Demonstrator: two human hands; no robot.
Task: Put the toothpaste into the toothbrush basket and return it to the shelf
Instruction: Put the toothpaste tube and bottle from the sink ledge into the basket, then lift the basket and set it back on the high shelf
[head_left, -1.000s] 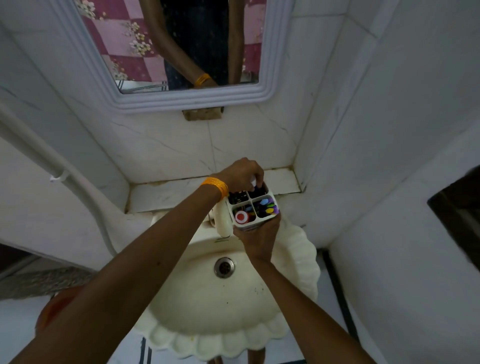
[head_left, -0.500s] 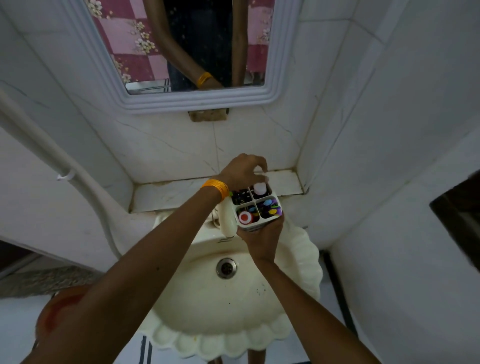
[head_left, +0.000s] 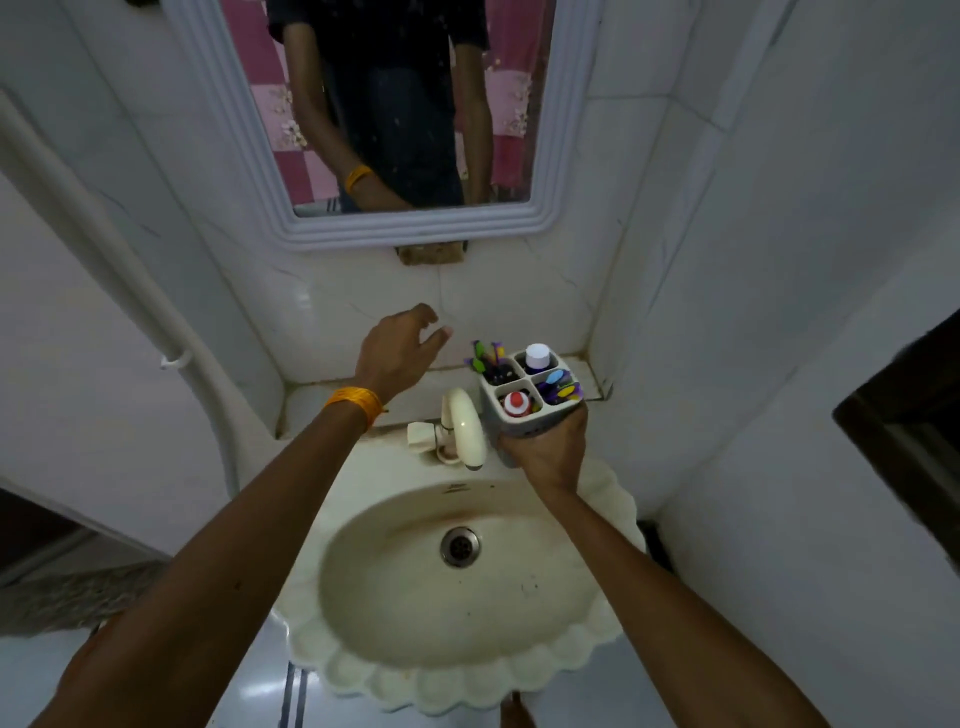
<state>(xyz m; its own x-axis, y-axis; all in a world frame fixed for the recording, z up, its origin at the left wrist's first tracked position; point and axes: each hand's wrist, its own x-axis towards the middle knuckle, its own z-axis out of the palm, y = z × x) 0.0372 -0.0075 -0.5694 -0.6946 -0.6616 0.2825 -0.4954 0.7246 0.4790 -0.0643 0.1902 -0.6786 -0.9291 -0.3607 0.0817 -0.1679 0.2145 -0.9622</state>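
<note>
My right hand (head_left: 545, 449) grips the grey four-compartment toothbrush basket (head_left: 511, 423) from below, above the basin's back right edge and just in front of the shelf (head_left: 363, 397). A white-capped toothpaste tube (head_left: 536, 357) stands in the far right compartment. A red-and-white cap (head_left: 516, 402) shows in the near left compartment. Coloured toothbrushes (head_left: 558, 385) fill the near right compartment, and more brushes (head_left: 485, 356) stick out of the far left one. My left hand (head_left: 400, 351), with an orange wristband, hovers open above the shelf, left of the basket, holding nothing.
The cream scalloped wash basin (head_left: 457, 670) lies below, with its tap (head_left: 465, 426) just left of the basket. A framed mirror (head_left: 410, 228) hangs on the wall above the shelf. A white pipe (head_left: 104, 249) runs down the left wall. The right wall stands close to the basket.
My left hand has let go of the toothpaste in the basket and drawn away up and to the left, fingers apart. The basket has shifted a little right and toward the shelf.
</note>
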